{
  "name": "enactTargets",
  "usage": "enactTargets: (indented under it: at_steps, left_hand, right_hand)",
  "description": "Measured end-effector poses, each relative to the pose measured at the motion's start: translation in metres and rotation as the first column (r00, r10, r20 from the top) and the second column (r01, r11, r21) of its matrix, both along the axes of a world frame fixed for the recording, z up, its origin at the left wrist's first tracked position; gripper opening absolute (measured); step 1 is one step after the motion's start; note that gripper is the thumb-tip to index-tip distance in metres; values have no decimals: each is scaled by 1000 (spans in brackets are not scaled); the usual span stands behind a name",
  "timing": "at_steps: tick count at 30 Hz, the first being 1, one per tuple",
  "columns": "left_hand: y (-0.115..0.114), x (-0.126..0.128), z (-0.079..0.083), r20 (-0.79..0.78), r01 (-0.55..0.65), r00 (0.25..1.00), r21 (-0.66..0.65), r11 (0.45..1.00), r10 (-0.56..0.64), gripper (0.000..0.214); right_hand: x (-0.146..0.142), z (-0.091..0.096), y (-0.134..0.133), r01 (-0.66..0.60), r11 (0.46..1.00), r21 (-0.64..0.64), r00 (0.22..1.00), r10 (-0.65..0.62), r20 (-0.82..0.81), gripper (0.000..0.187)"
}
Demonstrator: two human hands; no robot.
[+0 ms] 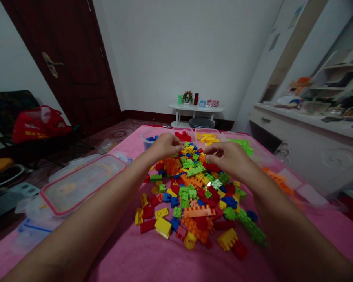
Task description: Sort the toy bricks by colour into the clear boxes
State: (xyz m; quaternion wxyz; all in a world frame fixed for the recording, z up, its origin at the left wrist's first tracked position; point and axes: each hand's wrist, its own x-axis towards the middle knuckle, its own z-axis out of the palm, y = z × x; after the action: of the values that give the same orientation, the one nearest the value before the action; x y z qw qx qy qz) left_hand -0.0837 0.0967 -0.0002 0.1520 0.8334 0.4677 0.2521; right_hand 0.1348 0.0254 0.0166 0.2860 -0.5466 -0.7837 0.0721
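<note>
A heap of coloured plastic building bricks [194,199] lies on a pink cloth [141,258]. Both my arms reach over it to the heap's far end. My left hand [164,145] is curled, its fingertips pinched at the top of the heap; what it holds I cannot make out. My right hand [231,156] is also curled, thumb and fingers pinched close to the bricks near an orange and a yellow one. The two hands sit about a hand's width apart.
Clear tubs behind the heap hold sorted bricks: blue [151,138], red [182,136], yellow [208,138], green [243,144]. An orange-filled tub [278,182] stands at right. Clear lids with pink rims [82,182] lie at left. White cabinet right, dark door back left.
</note>
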Motion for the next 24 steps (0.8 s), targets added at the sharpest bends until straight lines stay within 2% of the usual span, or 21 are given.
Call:
enactTargets:
  at_steps: [3,6,9,12,14,18,20,24]
  left_hand:
    - [-24,2,2,-196,62,977,-94,994,-80,31]
    - [-35,-7,7,-316,78,939,-178,981,-132,27]
    - [-36,-16,8,-354,107,909,-309,945,-219,21]
    - [-36,-18,6,-356,137,890,-385,913,-284,15]
    - [-38,-17,6,-389,94,892,-337,937,-229,16]
    - [-40,-13,5,-487,-36,873,-139,990,-37,31]
    - [-41,-12,3,-532,-58,847,-117,991,-13,39]
    - [-41,-9,-3,-576,-53,817,-121,991,-27,43]
  right_hand:
    - [-4,-3,-2,-6,998,-59,989,14,145,20]
    - [-17,2,-15,-29,988,-150,949,75,307,19]
    - [-35,5,-30,30,969,-244,865,97,491,17]
    - [-52,-1,-40,127,966,-225,788,40,614,18]
    - [-61,-8,-41,138,969,-204,774,23,632,23]
    - [-65,-16,-38,112,975,-192,782,33,623,25]
    - [-62,-19,-35,94,979,-182,792,38,609,21]
    - [-57,-21,-35,39,981,-189,796,84,599,25]
